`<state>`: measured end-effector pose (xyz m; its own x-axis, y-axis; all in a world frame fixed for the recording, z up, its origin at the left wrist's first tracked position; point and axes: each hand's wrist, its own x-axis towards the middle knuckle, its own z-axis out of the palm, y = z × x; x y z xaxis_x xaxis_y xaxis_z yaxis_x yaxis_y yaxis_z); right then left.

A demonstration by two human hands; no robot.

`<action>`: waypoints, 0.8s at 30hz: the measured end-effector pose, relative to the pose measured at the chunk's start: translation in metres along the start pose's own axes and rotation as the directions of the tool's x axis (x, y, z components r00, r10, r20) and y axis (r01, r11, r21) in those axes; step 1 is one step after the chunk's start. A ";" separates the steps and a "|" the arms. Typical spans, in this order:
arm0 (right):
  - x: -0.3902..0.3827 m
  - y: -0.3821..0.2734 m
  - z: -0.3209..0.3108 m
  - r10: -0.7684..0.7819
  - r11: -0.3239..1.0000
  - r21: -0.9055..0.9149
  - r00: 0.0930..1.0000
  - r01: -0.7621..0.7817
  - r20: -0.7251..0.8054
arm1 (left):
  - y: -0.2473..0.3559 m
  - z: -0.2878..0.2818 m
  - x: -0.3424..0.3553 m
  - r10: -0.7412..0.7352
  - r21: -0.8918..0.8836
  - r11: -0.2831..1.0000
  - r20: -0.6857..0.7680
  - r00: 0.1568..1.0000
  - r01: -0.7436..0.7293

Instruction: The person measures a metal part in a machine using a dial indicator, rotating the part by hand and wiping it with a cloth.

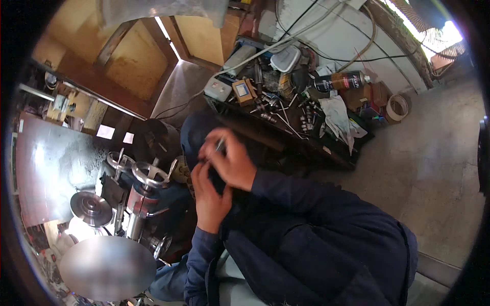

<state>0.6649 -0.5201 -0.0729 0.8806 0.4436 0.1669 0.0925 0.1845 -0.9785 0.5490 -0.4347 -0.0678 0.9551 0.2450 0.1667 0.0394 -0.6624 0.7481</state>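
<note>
My right hand (234, 162) is closed around a small shiny metal piece (220, 145), which shows between the thumb and fingers. It is blurred, and its kind does not show. Just below, my left hand (210, 201) has its fingers bent and pressed together, their tips meeting the right hand's fingers. Whatever these fingertips hold is hidden. Both hands are over my dark-clothed knee (199, 125), with dark sleeves (306, 199) reaching to the wrists.
On the left stands a machine with metal handwheels (148, 175) and a round metal disc (91, 208). Beyond my hands, a cluttered bench carries a small cardboard box (244, 92), sockets and rods, a spray can (342, 81) and a white rag (338, 120). A tape roll (398, 107) lies farther right.
</note>
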 end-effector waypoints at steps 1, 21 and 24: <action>0.019 0.004 -0.019 0.047 0.998 -0.028 0.988 -0.052 -0.148 | 0.001 0.007 0.003 -0.008 0.151 0.988 0.055 0.998 0.000; 0.104 0.106 -0.293 0.208 -0.130 -0.798 0.770 -0.589 -0.603 | -0.053 0.036 -0.033 -0.401 -0.073 0.909 0.111 0.909 0.410; 0.109 0.104 -0.289 0.227 -0.170 -0.772 0.738 -0.612 -0.635 | -0.055 0.029 -0.038 -0.396 -0.039 0.913 0.146 0.907 0.405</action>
<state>0.9048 -0.7067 -0.1912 0.9663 -0.1875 -0.1765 -0.1956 -0.9802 -0.0297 0.5187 -0.4284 -0.1342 0.8931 0.3814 -0.2387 0.4116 -0.4784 0.7757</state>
